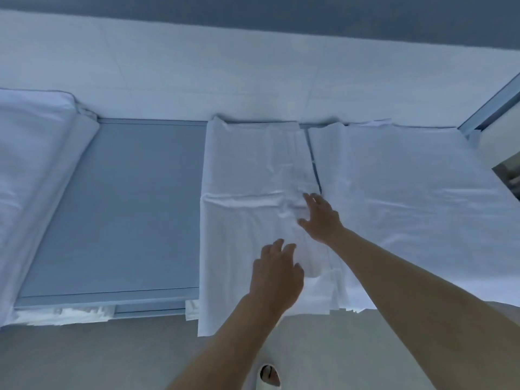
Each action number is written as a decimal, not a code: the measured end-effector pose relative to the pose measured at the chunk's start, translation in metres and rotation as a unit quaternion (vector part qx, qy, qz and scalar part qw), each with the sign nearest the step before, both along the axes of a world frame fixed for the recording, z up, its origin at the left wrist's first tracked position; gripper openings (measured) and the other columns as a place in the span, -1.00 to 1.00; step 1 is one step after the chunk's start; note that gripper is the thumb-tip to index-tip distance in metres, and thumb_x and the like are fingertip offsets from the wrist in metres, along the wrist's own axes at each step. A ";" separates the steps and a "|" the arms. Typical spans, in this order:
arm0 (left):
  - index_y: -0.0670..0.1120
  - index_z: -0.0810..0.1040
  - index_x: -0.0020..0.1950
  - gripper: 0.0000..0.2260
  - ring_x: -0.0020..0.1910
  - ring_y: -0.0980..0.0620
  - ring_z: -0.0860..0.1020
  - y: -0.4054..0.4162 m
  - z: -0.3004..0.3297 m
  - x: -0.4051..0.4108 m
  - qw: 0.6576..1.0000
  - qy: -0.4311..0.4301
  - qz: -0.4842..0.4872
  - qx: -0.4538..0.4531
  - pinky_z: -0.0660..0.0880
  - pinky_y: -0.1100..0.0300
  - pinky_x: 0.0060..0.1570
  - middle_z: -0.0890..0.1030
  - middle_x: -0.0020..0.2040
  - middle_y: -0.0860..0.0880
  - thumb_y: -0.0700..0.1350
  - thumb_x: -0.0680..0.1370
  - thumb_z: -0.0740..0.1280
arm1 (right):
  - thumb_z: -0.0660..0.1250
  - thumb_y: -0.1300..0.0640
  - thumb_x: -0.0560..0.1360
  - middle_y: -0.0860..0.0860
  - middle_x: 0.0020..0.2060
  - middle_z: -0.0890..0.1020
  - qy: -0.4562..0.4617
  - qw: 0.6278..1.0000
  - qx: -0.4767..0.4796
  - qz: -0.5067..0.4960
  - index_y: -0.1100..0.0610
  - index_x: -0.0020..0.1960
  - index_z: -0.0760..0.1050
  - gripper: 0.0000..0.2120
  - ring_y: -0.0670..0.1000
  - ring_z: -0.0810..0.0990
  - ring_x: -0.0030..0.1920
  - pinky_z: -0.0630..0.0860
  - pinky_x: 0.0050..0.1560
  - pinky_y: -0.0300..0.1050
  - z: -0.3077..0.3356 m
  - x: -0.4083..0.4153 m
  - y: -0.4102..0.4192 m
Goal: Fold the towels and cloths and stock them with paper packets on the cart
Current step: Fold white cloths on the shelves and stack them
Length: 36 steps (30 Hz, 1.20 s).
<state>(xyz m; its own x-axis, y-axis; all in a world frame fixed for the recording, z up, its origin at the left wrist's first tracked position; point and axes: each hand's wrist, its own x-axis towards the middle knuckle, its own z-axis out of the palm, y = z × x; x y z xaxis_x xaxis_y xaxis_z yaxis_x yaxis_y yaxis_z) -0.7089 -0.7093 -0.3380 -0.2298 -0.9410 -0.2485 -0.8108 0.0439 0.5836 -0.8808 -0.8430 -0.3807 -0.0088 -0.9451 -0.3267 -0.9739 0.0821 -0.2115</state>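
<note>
Sandalled foot (pixel 269 376) below; white cloths (pixel 394 178) flanking bare cart top (pixel 126 206).

Background only: wall, floor, shoe.
White wall (pixel 253 66) runs across the far side, darker grey band (pixel 281 9) along its top. Beige floor (pixel 70 358) in the near part. Toe of a white shoe (pixel 269 376) at the bottom edge.
</note>
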 end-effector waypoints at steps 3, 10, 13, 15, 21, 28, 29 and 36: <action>0.07 0.10 0.67 -0.44 0.64 -0.15 0.07 -0.024 -0.026 0.044 0.996 -0.092 0.011 -0.012 0.20 -0.21 0.54 0.09 0.68 -0.05 0.06 0.69 0.19 | 0.23 -0.09 0.65 0.00 0.68 0.07 0.010 0.997 -0.036 0.072 -0.04 0.67 0.06 -0.34 0.11 0.10 0.65 0.18 0.57 0.24 -0.020 0.007 0.020; 0.09 -0.09 0.70 -0.37 0.67 -0.09 -0.19 -0.009 -0.097 0.107 0.982 -0.171 -0.058 -0.061 -0.11 -0.06 0.63 -0.21 0.69 -0.01 0.22 0.70 0.05 | 0.13 -0.01 0.66 0.01 0.69 -0.04 0.044 0.965 -0.131 0.224 0.04 0.69 0.00 -0.35 0.10 -0.06 0.68 -0.01 0.62 0.28 -0.039 0.042 0.024; 0.11 -0.11 0.70 -0.38 0.67 -0.05 -0.18 -0.001 -0.109 0.111 0.976 -0.188 -0.055 -0.099 -0.10 -0.04 0.63 -0.19 0.69 0.01 0.26 0.69 -0.02 | 0.09 -0.13 0.69 -0.02 0.69 -0.10 0.011 0.966 -0.090 0.241 0.02 0.70 -0.09 -0.32 0.07 -0.12 0.68 -0.07 0.63 0.21 -0.041 0.069 0.001; 0.09 -0.01 0.70 -0.38 0.68 -0.06 -0.10 0.003 -0.114 0.119 0.975 -0.178 -0.050 -0.123 -0.01 -0.06 0.62 -0.08 0.70 -0.01 0.26 0.68 0.01 | 0.08 -0.17 0.69 -0.02 0.69 -0.10 0.006 0.970 -0.061 0.234 0.01 0.70 -0.11 -0.31 0.05 -0.13 0.68 -0.09 0.64 0.19 -0.042 0.078 -0.016; 0.15 -0.03 0.70 -0.38 0.68 0.04 -0.14 0.006 -0.119 0.150 0.975 -0.171 -0.063 -0.125 -0.02 -0.01 0.63 -0.10 0.71 0.08 0.30 0.66 -0.02 | 0.09 -0.14 0.71 0.03 0.69 -0.04 -0.003 0.974 -0.091 0.206 0.06 0.70 -0.05 -0.33 0.03 -0.12 0.68 -0.12 0.65 0.05 -0.051 0.055 -0.014; 0.29 0.15 0.63 -0.39 0.68 0.03 -0.14 0.002 -0.100 0.139 0.992 -0.111 -0.035 -0.046 -0.07 -0.06 0.63 -0.11 0.68 0.14 0.29 0.60 0.24 | 0.20 -0.20 0.67 0.02 0.69 -0.12 -0.037 0.984 -0.017 0.173 0.04 0.70 -0.10 -0.23 0.04 -0.17 0.68 -0.12 0.65 0.07 -0.039 0.043 -0.015; 0.31 0.18 0.61 -0.41 0.68 0.02 -0.15 0.007 -0.097 0.127 0.992 -0.112 -0.040 -0.040 -0.08 -0.11 0.62 -0.10 0.69 0.13 0.31 0.60 0.23 | 0.22 -0.21 0.66 0.02 0.69 -0.14 -0.030 0.983 0.007 0.179 0.03 0.70 -0.11 -0.20 0.04 -0.18 0.67 -0.12 0.65 0.08 -0.034 0.045 -0.023; 0.13 0.15 0.65 -0.48 0.64 0.03 -0.31 0.082 -0.096 -0.002 0.975 -0.054 -0.215 -0.032 -0.22 -0.23 0.60 -0.13 0.70 0.11 0.14 0.69 0.12 | 0.29 -0.20 0.62 0.00 0.68 -0.21 -0.007 0.984 0.050 0.171 -0.02 0.70 -0.17 -0.13 0.05 -0.22 0.67 -0.14 0.65 0.14 -0.032 0.053 -0.031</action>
<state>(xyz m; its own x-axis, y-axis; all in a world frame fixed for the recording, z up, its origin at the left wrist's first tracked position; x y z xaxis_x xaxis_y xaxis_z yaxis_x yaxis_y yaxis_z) -0.7108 -0.6270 -0.4340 -0.5817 -0.7783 -0.2364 -0.7659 0.4262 0.4814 -0.8279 -0.8737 -0.4129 0.3101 -0.8546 -0.4166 -0.9450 -0.2294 -0.2330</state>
